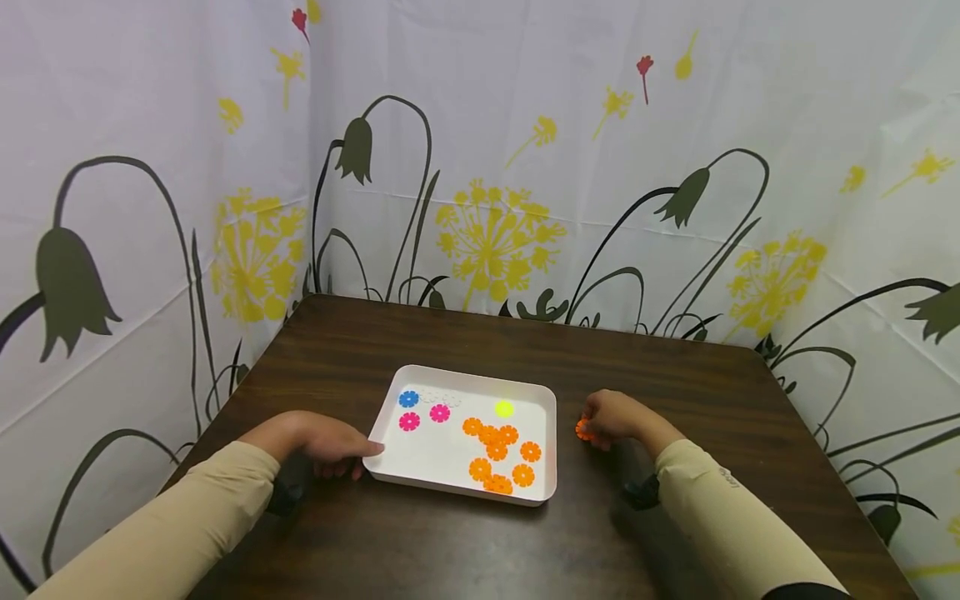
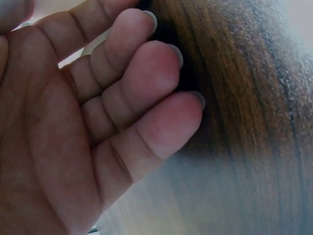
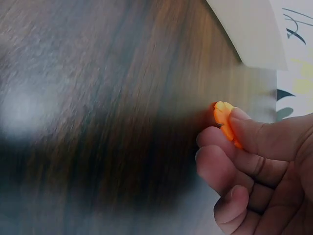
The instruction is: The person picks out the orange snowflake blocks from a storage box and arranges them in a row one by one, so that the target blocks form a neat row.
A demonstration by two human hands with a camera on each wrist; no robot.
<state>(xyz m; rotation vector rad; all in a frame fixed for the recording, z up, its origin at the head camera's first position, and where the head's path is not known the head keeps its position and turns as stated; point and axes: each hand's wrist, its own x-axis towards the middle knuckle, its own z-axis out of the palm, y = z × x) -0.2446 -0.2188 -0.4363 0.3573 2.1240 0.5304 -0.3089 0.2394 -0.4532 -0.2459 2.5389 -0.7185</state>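
Note:
A white tray lies on the dark wooden table. My left hand holds its left edge, thumb over the rim; in the left wrist view the other fingers are curled, tips towards the wood. Right of the tray, my right hand pinches a notched orange plastic disc between thumb and index finger, low over the table. Several similar orange discs lie in the tray's right half, some overlapping. A blue disc, two pink discs and a yellow disc are spread along its far side.
Pale, see-through discs lie near the tray's far wall. Dark wood tabletop surrounds the tray. A white curtain with flower prints hangs behind and beside the table.

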